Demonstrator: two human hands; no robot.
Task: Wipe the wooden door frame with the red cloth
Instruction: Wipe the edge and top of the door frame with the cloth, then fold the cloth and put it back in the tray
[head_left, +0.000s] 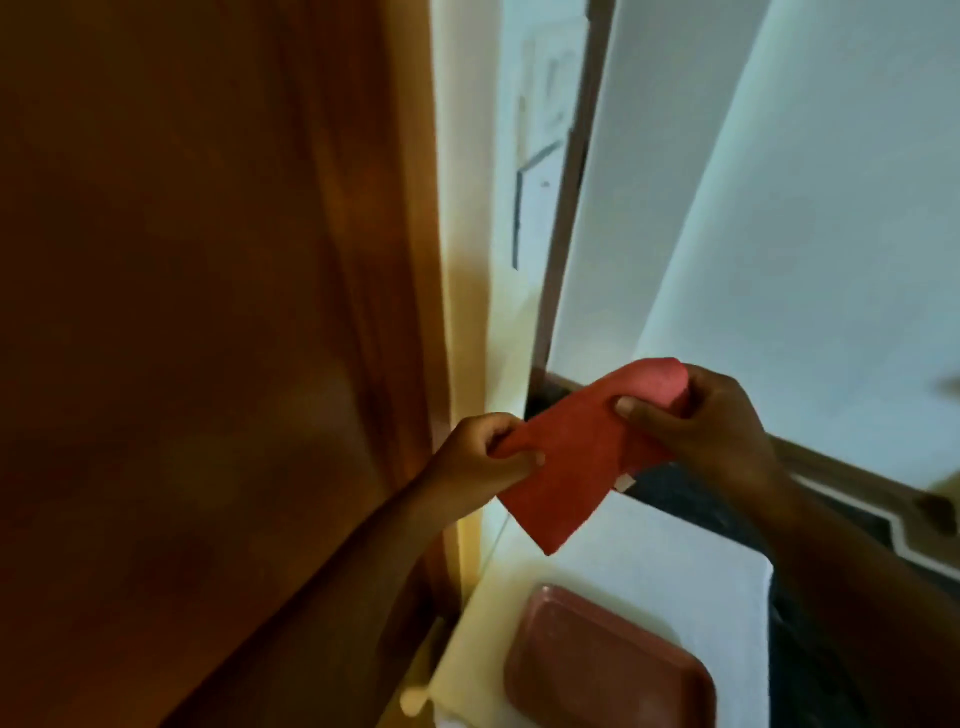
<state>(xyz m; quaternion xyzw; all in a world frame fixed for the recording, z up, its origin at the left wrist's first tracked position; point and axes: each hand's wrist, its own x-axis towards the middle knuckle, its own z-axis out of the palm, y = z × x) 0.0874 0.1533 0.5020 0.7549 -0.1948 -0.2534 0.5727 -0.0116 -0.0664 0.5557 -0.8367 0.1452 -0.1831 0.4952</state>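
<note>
The red cloth (571, 467) is stretched between both my hands in mid-air, right of the wood. My left hand (483, 457) pinches its left corner. My right hand (711, 421) grips its upper right end, thumb on top. A loose flap of cloth hangs down between them. The wooden door frame (410, 234) runs top to bottom left of centre, with the brown wooden door surface (182, 312) filling the left side. The cloth is not touching the wood.
A white wall (779, 208) and a thin dark vertical strip (566, 208) stand to the right. Below the hands is a white surface (675, 582) carrying a reddish-brown tray (608, 660). A dark patterned floor (727, 509) shows at the right.
</note>
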